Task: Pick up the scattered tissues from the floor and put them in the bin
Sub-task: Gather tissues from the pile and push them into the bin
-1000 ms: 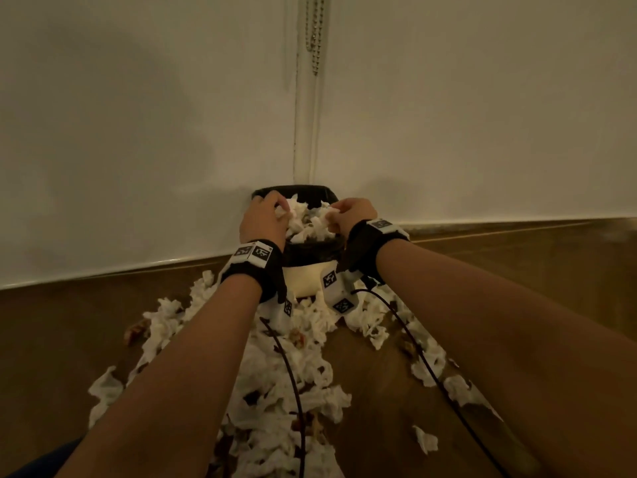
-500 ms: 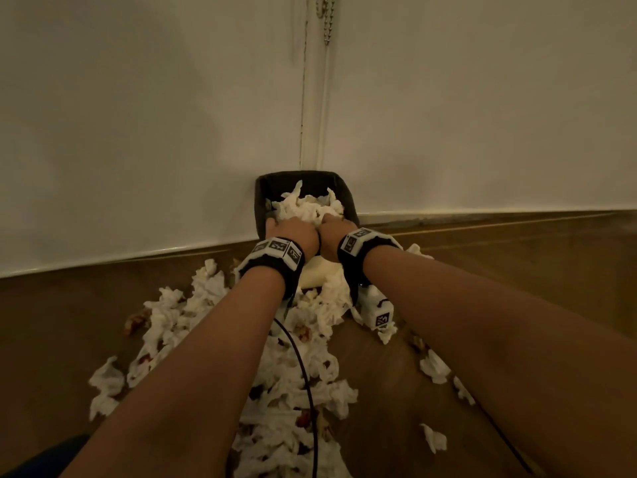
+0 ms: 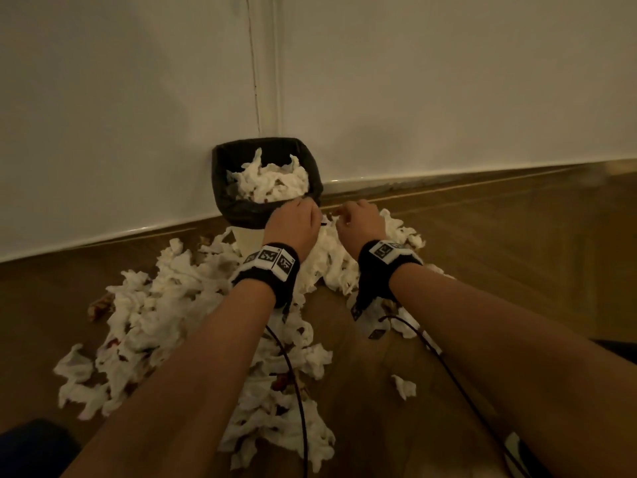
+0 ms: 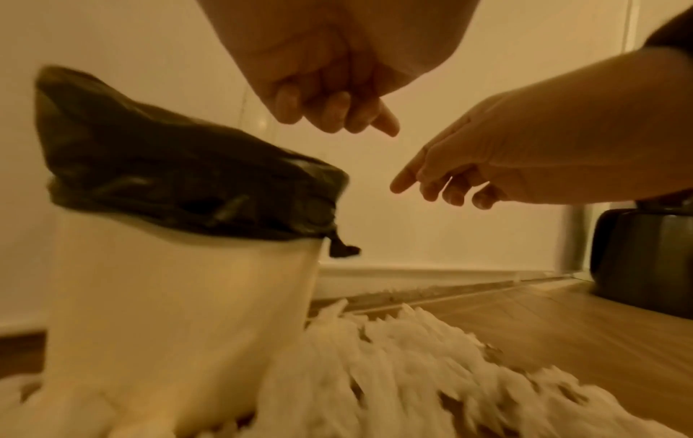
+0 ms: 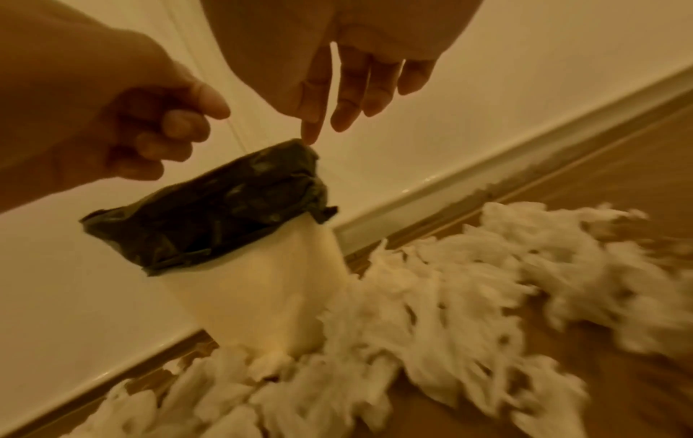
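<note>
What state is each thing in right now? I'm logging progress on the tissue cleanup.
White plastic bin: upright against the wall, heaped with tissues.
Black plastic bin liner: folded over the rim.
Crumpled white tissues in the bin: piled to about rim height.
Scattered white tissues on the floor: many not yet picked up.
Left hand: empty, fingers loosely curled.
Right hand: empty, fingers relaxed.

Motion blur smears the tissues (image 5: 487,296) on the floor (image 5: 637,183) in both wrist views, the left hand (image 3: 293,224) covers the bin's (image 3: 241,208) near rim, and what may be wrappers among them stay unclear.
</note>
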